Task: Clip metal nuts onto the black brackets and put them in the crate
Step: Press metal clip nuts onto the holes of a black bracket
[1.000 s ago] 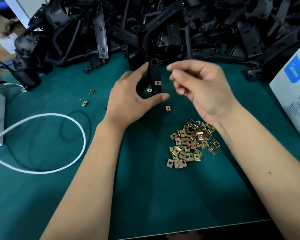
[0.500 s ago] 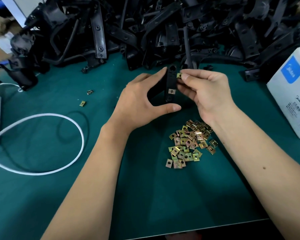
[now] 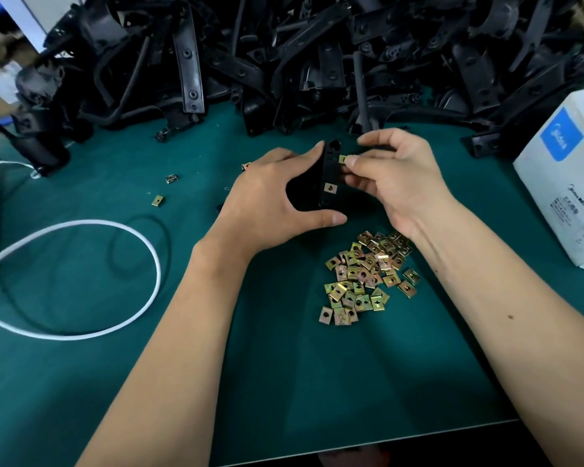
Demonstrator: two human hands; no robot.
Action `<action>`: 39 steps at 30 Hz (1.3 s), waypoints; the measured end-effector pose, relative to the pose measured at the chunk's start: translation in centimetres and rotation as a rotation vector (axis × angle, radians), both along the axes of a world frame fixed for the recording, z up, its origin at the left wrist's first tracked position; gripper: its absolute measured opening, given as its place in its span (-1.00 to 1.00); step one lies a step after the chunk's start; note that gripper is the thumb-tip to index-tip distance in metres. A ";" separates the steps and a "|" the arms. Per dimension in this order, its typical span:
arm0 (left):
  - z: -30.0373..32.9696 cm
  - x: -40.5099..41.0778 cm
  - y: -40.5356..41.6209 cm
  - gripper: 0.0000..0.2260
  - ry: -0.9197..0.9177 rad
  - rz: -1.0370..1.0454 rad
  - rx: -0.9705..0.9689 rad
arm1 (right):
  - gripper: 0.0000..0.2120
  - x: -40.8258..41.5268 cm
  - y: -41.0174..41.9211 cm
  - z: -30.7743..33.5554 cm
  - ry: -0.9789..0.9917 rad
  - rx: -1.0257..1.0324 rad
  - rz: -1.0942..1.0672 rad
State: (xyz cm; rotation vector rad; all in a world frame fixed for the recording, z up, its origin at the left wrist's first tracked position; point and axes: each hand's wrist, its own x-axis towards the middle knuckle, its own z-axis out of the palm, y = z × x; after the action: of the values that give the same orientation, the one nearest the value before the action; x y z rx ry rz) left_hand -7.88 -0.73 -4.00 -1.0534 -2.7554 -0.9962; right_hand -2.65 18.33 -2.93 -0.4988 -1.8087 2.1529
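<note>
My left hand [image 3: 270,200] holds a black bracket [image 3: 329,173] upright between thumb and fingers above the green mat. One brass clip nut [image 3: 330,188] sits clipped on the bracket's lower part. My right hand [image 3: 398,176] pinches a second metal nut [image 3: 343,159] against the bracket's right edge near its top. A heap of loose metal nuts [image 3: 368,274] lies on the mat just below both hands. No crate is in view.
A big pile of black brackets [image 3: 317,55] fills the back of the green mat [image 3: 284,382]. Stray nuts [image 3: 157,200] lie to the left. A looped white cable [image 3: 81,281] lies at left, a white carton [image 3: 567,183] stands at right.
My right hand has brought a nut up to the bracket's top right edge. Both hands and the bracket have shifted slightly to the right and down in view.
</note>
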 end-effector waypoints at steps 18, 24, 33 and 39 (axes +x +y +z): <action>-0.3 0.6 0.9 -0.05 0.061 0.073 -0.050 | -0.79 -0.1 -0.3 -0.9 -0.025 0.075 0.028; -0.3 0.4 0.7 -0.07 0.126 0.240 0.022 | -0.89 0.3 -0.9 -1.1 -0.059 0.428 0.094; 0.0 0.8 1.1 -0.05 0.114 0.239 0.008 | -0.90 0.6 -1.7 -1.2 0.005 0.606 0.057; 0.5 1.8 2.0 -0.07 0.160 0.293 -0.029 | -0.74 0.4 -1.9 -0.7 0.003 0.656 0.082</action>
State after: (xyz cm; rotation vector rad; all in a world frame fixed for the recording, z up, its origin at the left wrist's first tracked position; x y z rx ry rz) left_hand -6.05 1.31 -3.50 -0.6702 -2.6947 -0.7962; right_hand -2.24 16.45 -3.61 -0.2604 -2.3980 1.4554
